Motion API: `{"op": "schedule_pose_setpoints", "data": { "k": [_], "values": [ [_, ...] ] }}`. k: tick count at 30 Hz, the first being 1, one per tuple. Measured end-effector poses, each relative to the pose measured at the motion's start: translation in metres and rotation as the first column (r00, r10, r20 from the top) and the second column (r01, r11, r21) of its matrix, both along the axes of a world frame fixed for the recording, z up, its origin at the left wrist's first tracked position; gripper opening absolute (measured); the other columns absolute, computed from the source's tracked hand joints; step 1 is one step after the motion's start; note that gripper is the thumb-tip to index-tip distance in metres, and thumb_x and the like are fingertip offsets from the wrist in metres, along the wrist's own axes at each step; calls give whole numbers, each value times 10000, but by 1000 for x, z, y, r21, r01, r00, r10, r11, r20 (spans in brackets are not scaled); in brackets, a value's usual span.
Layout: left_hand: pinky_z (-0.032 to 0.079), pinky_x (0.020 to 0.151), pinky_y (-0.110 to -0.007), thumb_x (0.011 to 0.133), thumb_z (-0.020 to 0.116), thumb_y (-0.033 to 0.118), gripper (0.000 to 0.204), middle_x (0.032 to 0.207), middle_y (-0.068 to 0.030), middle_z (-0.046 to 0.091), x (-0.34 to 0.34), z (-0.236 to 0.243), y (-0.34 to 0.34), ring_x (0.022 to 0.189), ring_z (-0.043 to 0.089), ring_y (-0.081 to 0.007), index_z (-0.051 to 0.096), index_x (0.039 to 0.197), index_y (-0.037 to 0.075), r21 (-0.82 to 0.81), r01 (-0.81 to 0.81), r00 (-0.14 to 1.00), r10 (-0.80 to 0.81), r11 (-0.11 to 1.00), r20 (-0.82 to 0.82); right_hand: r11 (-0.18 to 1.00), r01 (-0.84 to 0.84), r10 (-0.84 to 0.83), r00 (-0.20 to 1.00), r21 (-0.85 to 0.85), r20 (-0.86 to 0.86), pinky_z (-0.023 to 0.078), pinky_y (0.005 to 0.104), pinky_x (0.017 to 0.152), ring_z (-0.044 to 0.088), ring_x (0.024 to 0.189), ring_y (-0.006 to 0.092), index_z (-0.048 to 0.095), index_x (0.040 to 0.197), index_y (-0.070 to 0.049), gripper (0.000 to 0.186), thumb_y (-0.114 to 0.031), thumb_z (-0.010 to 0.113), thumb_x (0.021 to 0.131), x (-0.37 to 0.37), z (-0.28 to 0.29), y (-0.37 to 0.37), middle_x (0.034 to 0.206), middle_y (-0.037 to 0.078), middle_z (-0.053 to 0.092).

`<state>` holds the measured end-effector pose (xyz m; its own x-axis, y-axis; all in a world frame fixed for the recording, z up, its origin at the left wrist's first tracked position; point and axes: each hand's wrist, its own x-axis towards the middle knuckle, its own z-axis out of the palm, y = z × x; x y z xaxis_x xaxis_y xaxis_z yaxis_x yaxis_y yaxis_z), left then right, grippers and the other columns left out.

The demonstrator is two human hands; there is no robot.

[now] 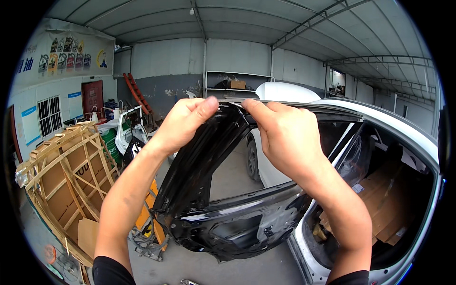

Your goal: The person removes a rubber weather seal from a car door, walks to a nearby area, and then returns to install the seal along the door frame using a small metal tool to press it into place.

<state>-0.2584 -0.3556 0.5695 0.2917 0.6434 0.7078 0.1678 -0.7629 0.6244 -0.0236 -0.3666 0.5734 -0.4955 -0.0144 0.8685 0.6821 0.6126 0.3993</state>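
Note:
In front of me stands a glossy black car door (225, 211), its inner side facing me and its window opening without glass. A thin trim strip (232, 101) runs along the top edge of the window frame. At the upper left corner, my left hand (183, 124) is closed, its thumb pressed over the strip's end and its fingers curled behind. My right hand (289, 137) pinches the strip just to the right, index finger forward. Its thumb and other fingertips are largely hidden.
A white car (403, 123) with an open doorway and cardboard (389, 209) inside is at right. To the left are a wooden crate (71, 175), a green drum (110, 145) and a white door (128, 130). A grey shelf (237, 73) and red ladder (137, 92) stand behind.

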Motion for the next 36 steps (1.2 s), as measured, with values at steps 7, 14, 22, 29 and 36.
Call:
{"op": "schedule_pose_setpoints", "data": {
  "k": [7,14,22,29,36],
  "values": [
    [506,789,-246,939,576,507,551,957,-45,688,7,0,8,861,624,-84,647,1072,-23,-45,308,943,-299,950,146,996,70,-68,997,47,-37,493,381,450,637,535,275,570,893,-58,151,-66,604,746,-2,-6,-4,633,91,587],
    [509,791,-256,947,569,493,543,973,-51,690,8,-1,13,868,633,-93,649,1079,-27,-25,334,930,-325,942,172,993,90,-83,993,78,-85,478,352,421,635,521,246,560,878,-54,152,-65,618,738,-8,-12,-6,628,73,572],
    [481,820,-251,974,546,460,496,966,-31,686,4,-2,15,880,600,-73,657,1042,-19,46,276,952,-279,960,128,990,126,-119,987,60,-111,483,342,425,644,544,225,598,987,-54,260,-58,624,728,-12,-16,-5,641,73,573],
    [486,801,-248,968,554,463,490,937,-28,688,5,-2,17,857,601,-66,658,1024,-13,-5,355,920,-348,935,181,986,134,-117,979,99,-168,483,328,421,643,541,205,606,999,-67,268,-66,627,731,-18,-22,-4,661,51,574],
    [460,745,-224,970,561,459,471,887,13,657,7,0,19,799,559,-48,665,980,-1,204,193,974,-212,960,79,982,157,-129,963,107,-238,494,313,427,640,534,195,621,994,-62,269,-95,631,727,-23,-27,-3,660,46,574]
  ]
}}
